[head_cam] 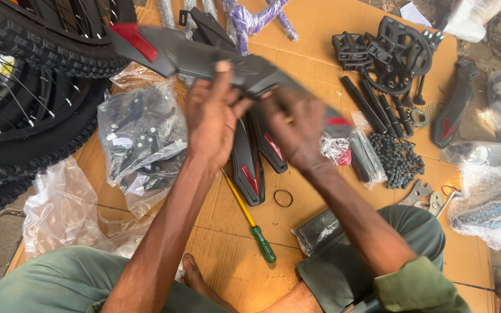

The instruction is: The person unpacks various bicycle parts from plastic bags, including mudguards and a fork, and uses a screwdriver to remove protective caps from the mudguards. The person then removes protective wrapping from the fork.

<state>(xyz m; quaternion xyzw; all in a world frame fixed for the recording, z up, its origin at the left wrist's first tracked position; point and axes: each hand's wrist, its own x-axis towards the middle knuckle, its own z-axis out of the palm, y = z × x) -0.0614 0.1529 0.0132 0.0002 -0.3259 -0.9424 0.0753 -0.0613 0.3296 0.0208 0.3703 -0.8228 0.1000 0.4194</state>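
A long black plastic bicycle mudguard (204,55) with red ends is held up over the cardboard sheet (314,52). My left hand (213,116) grips its middle from below, thumb on the top edge. My right hand (297,130) grips it a little to the right, blurred. Two more black mudguard pieces with red inserts (249,168) lie flat on the cardboard just under my hands. A yellow-shafted screwdriver with a green handle (250,220) and a small black rubber ring (283,198) lie close in front of me.
Bicycle wheels with knobby tyres (36,52) are stacked at left. A clear bag of black hardware (140,139) sits beside them. Pedals and a chain guard (389,52), black rods, a chain (398,159), spanners (427,197) and another mudguard (456,101) lie at right.
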